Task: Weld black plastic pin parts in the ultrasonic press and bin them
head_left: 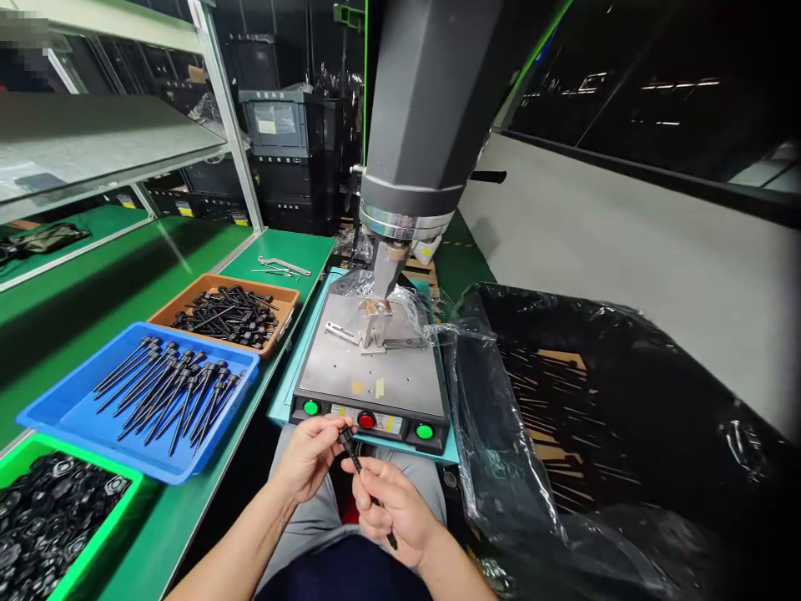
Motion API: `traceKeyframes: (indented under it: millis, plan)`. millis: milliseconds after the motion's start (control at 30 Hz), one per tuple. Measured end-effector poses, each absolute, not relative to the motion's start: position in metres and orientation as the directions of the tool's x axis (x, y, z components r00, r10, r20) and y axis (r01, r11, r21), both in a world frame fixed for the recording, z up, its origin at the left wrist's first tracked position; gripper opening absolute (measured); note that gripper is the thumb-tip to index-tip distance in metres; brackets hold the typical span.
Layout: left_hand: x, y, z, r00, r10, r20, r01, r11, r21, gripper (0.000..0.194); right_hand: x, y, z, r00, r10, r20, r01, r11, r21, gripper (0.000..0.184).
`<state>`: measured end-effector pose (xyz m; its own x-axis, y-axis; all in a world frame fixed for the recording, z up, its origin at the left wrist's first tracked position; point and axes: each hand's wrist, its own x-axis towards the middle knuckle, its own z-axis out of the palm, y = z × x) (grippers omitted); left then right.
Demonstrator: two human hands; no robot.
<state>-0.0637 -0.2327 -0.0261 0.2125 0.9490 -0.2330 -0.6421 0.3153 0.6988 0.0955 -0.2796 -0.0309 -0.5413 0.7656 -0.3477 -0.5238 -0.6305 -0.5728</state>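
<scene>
Rod [351, 451], black, one — in front of the press base [388, 369]; left hand [309, 457], grip narrow on its thick head [345, 435]; right hand [394, 505], grip round the shaft [356, 462]. Step, apparently: fitting or checking the head — next move seems to call for steady alignment.

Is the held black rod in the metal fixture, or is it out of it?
Out. The left hand and right hand hold the black rod, visibly apart from the metal fixture.
</scene>
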Motion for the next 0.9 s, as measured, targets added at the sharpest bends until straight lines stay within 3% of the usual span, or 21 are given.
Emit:
traceKeyframes:
  millis: [100, 200, 267, 333, 500, 600, 667, 767, 900]
  plan:
    - [-0.061, -0.231, -0.024, 0.217, 0.947, -0.238, -0.646, 0.322, 0.692, 0.018, 0.093, -0.281, -0.036, -0.527, 0.786, -0.323, -0.549, -0.605, -0.576, 0.041]
    - [-0.057, -0.229, -0.022, 0.208, 0.945, -0.253, -0.636, 0.327, 0.699, 0.018, 0.090, -0.283, -0.042, -0.359, 0.906, -0.225, -0.440, -0.377, -0.815, 0.041]
    - [-0.055, -0.228, -0.022, 0.198, 0.945, -0.260, -0.632, 0.326, 0.704, 0.020, 0.090, -0.282, -0.044, -0.302, 0.939, -0.164, -0.346, -0.268, -0.899, 0.043]
    - [-0.052, -0.227, -0.021, 0.195, 0.944, -0.267, -0.635, 0.329, 0.698, 0.021, 0.091, -0.282, -0.043, -0.328, 0.925, -0.193, -0.378, -0.316, -0.870, 0.044]
    - [-0.048, -0.229, -0.020, 0.234, 0.926, -0.296, -0.638, 0.376, 0.672, 0.021, 0.094, -0.281, -0.034, -0.484, 0.832, -0.271, -0.581, -0.537, -0.612, 0.036]
    - [-0.047, -0.230, -0.021, 0.228, 0.945, -0.235, -0.598, 0.326, 0.732, 0.023, 0.095, -0.280, -0.034, -0.485, 0.840, -0.243, -0.604, -0.522, -0.602, 0.035]
    - [-0.048, -0.231, -0.023, 0.227, 0.965, -0.133, -0.542, 0.239, 0.806, 0.025, 0.097, -0.277, -0.037, -0.444, 0.875, -0.192, -0.566, -0.440, -0.698, 0.035]
    - [-0.046, -0.231, -0.025, 0.231, 0.973, 0.016, -0.457, 0.094, 0.884, 0.028, 0.101, -0.270, -0.041, -0.319, 0.946, -0.052, -0.351, -0.169, -0.921, 0.037]
    - [-0.038, -0.231, -0.021, 0.193, 0.981, 0.002, -0.382, 0.073, 0.921, 0.043, 0.104, -0.261, -0.043, -0.183, 0.979, 0.090, -0.081, 0.076, -0.994, 0.028]
